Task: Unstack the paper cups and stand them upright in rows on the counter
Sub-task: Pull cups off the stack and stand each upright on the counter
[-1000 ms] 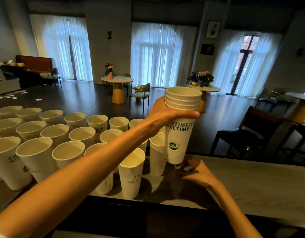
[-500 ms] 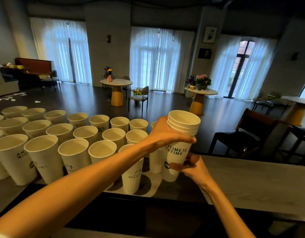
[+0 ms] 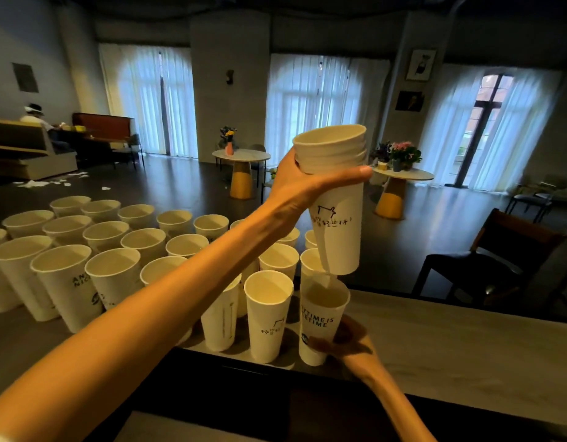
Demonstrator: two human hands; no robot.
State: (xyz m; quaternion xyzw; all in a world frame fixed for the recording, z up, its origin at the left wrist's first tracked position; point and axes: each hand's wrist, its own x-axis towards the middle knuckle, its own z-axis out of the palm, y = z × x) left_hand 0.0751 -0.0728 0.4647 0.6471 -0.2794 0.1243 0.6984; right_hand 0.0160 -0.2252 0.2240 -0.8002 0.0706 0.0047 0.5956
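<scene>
Head view: a nested stack of smooth, tapered white paper cups (image 3: 334,199) is gripped below its rims by the left hand (image 3: 303,186), raised above the counter (image 3: 451,339). One cup (image 3: 320,323), printed "TIME", is pinched near its base by the right hand (image 3: 349,346), beside the upright rows (image 3: 116,256), partly hidden by the left forearm.

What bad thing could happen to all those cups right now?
The left hand holds the stack in the air above the standing cups; the forearm stretches over the front rows, so lowering it might knock some down like dominoes. The right hand grips the pulled-off cup near its base, close to the counter front edge, so it might tip or be set too near the edge. A tight squeeze could also dent the paper.
</scene>
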